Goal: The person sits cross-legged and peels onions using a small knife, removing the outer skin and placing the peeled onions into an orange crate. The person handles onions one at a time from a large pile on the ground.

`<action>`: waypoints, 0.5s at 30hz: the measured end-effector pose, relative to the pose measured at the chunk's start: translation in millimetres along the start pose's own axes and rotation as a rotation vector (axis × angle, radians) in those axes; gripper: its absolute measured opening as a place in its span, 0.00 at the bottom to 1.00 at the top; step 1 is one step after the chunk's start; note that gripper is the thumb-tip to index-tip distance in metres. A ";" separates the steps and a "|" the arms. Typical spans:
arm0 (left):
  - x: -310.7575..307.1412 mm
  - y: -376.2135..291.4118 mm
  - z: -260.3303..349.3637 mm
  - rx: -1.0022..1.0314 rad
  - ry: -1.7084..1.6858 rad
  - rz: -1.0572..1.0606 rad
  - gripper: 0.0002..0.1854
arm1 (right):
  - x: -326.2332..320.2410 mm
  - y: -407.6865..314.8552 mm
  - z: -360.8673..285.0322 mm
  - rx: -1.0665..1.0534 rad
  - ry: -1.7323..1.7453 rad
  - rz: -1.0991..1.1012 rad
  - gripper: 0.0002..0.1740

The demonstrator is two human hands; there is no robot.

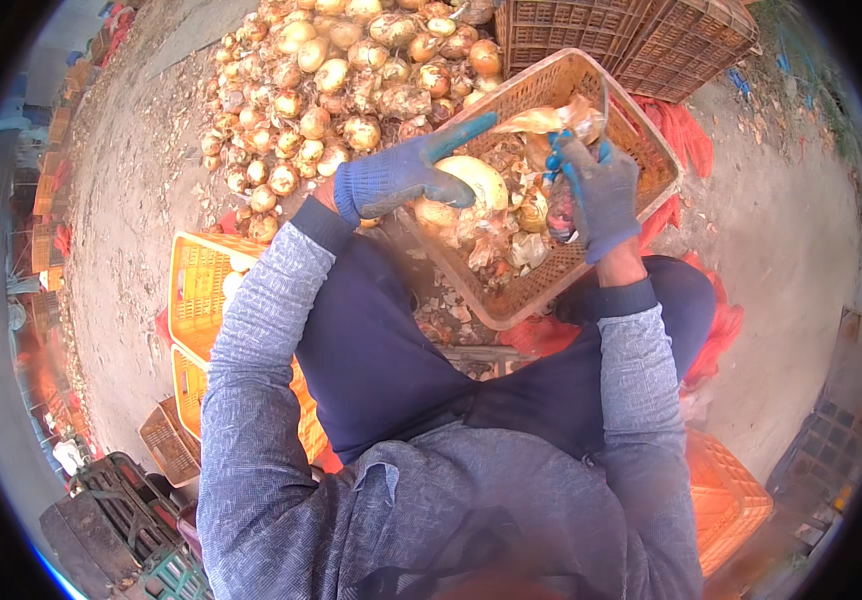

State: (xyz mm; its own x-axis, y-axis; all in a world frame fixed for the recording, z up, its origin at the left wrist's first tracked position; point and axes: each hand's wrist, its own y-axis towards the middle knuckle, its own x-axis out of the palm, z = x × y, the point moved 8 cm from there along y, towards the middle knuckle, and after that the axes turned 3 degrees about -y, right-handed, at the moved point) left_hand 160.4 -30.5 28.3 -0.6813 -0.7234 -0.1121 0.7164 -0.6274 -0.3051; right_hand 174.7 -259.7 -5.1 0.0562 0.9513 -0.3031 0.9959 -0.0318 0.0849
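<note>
My left hand point(416, 169), in a blue knit work glove, is spread above the near left side of a plastic crate. A large pale peeled onion point(482, 178) is under its thumb; whether the two touch is unclear. My right hand point(599, 195), also gloved, is closed over the crate's right side around a tool with a dark and pinkish handle point(561, 216); most of the tool is hidden. Dry onion skin point(536, 120) is by its fingertips. Inside the weathered crate point(502, 315) are loose skins point(530, 249) and other onions point(437, 214).
A heap of unpeeled onions point(314, 120) covers the ground ahead on the left. Stacked brown crates point(573, 34) stand beyond. Yellow crates point(194, 292) are by my left leg, with pale onions in one. Red mesh netting point(682, 142) lies right; an orange crate point(723, 495) stands behind.
</note>
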 end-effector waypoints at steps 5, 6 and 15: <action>15.2 -2.9 -9.1 0.106 -0.877 0.103 0.48 | -40.8 -5.7 82.4 0.478 0.408 0.005 0.19; 9.8 -6.8 -14.1 0.178 -0.958 0.069 0.39 | -20.2 -14.9 81.9 0.459 0.350 -0.092 0.20; 12.4 6.2 -26.5 0.166 -0.783 0.323 0.31 | 3.7 -59.3 -50.9 -0.064 -0.121 -0.333 0.40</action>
State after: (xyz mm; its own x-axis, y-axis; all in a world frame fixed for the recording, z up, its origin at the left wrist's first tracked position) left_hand 152.4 -35.8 0.0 -0.1844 -0.8255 0.5334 0.9114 -0.3468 -0.2216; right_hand 112.2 -238.7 37.0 -0.2590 0.8628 -0.4342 0.9547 0.2969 0.0205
